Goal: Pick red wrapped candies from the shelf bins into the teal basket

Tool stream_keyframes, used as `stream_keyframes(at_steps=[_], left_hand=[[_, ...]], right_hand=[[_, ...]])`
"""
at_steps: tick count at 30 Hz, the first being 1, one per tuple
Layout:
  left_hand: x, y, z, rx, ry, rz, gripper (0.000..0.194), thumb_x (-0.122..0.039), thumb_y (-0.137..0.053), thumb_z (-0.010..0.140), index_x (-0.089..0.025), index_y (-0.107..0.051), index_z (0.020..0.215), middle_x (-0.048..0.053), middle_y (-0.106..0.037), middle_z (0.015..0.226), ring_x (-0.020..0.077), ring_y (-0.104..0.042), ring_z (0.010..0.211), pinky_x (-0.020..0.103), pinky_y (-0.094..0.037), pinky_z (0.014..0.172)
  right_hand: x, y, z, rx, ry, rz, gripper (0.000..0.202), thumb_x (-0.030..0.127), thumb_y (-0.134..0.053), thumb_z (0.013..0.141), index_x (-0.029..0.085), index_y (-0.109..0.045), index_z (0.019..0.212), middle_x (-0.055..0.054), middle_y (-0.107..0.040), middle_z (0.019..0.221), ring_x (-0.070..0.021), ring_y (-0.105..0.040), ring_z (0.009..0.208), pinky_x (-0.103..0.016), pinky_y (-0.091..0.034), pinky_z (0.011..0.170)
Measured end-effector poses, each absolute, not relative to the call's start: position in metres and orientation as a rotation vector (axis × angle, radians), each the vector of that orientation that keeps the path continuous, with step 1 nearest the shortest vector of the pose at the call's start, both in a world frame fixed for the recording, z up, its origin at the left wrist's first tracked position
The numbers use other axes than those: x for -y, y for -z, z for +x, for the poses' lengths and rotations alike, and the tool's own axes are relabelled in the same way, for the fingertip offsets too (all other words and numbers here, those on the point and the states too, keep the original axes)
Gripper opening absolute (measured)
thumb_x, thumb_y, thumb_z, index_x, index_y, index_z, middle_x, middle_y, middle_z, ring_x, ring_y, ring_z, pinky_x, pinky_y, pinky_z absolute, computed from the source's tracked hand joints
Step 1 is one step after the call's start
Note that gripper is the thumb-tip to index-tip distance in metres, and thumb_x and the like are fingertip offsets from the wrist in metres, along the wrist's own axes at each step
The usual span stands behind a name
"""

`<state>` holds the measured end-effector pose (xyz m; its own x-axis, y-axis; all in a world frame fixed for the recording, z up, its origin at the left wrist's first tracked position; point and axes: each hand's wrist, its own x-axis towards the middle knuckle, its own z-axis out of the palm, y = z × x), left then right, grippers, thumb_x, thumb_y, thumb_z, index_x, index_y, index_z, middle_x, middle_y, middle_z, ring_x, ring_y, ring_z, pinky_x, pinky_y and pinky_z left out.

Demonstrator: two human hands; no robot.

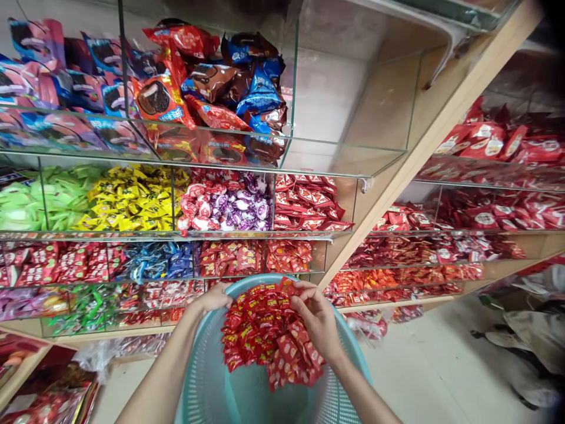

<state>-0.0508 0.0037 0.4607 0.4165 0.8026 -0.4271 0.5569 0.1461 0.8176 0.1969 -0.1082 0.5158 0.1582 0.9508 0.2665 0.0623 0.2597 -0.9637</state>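
Note:
A teal plastic basket (190, 377) with perforated sides fills the bottom centre of the head view. Red candy packets (253, 324) are heaped at its far side, and paler-patterned red packets (293, 359) lie nearer. At the basket's far left rim is my left hand (216, 299), its fingers closed over the edge; part of them is hidden. My right hand (315, 318) is over the right side of the heap, thumb and fingers closed on a red packet (288, 287) near the far rim.
Glass-fronted shelves (247, 234) of sorted candy rise just beyond the basket. A slanting wooden post (397, 176) divides two shelf units. Plastic bags (103, 356) lie low at left; blurred clutter (529, 335) is at right on the pale floor (424, 365).

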Motion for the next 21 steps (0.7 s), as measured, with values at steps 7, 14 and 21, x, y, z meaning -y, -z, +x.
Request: stream_keyframes(at_steps=[7, 14, 21], left_hand=[[-0.006, -0.460, -0.051, -1.233, -0.284, 1.571, 0.028, -0.014, -0.043, 0.045, -0.015, -0.053, 0.071, -0.006, -0.043, 0.054, 0.0086, -0.037, 0.048, 0.018, -0.029, 0.043], [-0.008, -0.452, -0.053, -1.213, -0.304, 1.551, 0.025, -0.013, -0.043, 0.044, -0.016, -0.050, 0.067, -0.007, -0.041, 0.054, 0.0079, -0.036, 0.047, 0.017, -0.029, 0.043], [-0.004, -0.464, -0.050, -1.251, -0.279, 1.525, 0.021, -0.011, -0.044, 0.044, -0.016, -0.048, 0.065, -0.007, -0.040, 0.052, 0.0076, -0.036, 0.045, 0.017, -0.028, 0.041]], right_hand=[[0.124, -0.514, 0.195, 1.137, -0.914, -1.079, 0.014, 0.025, -0.055, 0.076, 0.021, -0.045, 0.085, -0.004, -0.051, 0.098, -0.0161, -0.050, 0.091, -0.030, -0.042, 0.077], [0.132, -0.508, 0.192, 1.185, -0.857, -1.111, 0.016, 0.024, -0.051, 0.080, 0.022, -0.043, 0.094, -0.003, -0.051, 0.095, -0.0150, -0.049, 0.090, -0.028, -0.043, 0.075], [0.135, -0.503, 0.195, 1.287, -0.736, -1.184, 0.034, 0.028, -0.050, 0.079, 0.025, -0.037, 0.111, -0.005, -0.046, 0.108, -0.0175, -0.043, 0.104, -0.037, -0.035, 0.092]])
